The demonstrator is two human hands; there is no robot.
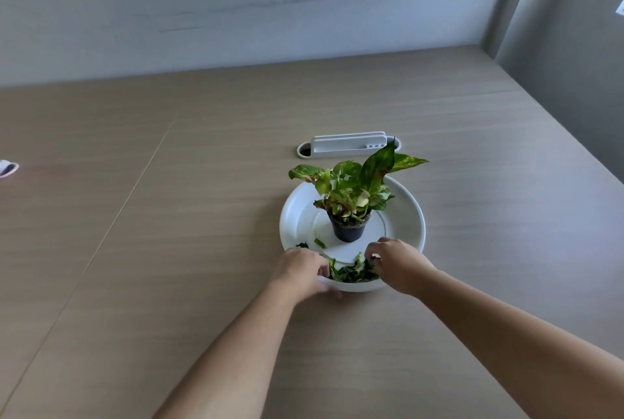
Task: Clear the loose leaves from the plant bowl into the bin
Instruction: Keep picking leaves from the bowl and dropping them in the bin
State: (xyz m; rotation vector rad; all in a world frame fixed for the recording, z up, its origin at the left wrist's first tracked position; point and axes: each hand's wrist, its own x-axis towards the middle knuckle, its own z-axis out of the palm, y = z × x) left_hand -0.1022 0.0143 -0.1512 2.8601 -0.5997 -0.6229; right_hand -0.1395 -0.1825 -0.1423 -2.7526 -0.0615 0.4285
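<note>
Both hands — left hand [301, 268] and right hand [396, 263] — cup inward around a heap of loose leaves [353, 271] at the near rim of the white bowl [410, 216], so a loose scoop could spill scraps or knock the pot [349, 229] — no bin shows.

Soft, even daylight fills the scene, moderately bright with a cool grey cast on the wall [236, 7]. Shadows are faint and diffuse; a weak one lies under the white bowl [410, 202] rim. The wooden table [169, 216] shows a mild pale sheen toward the right, without hard glare. Wide-angle distortion bends the table edges and stretches the forearms at the bottom. Detail is slightly soft throughout, the far-left edge blurriest.
</note>
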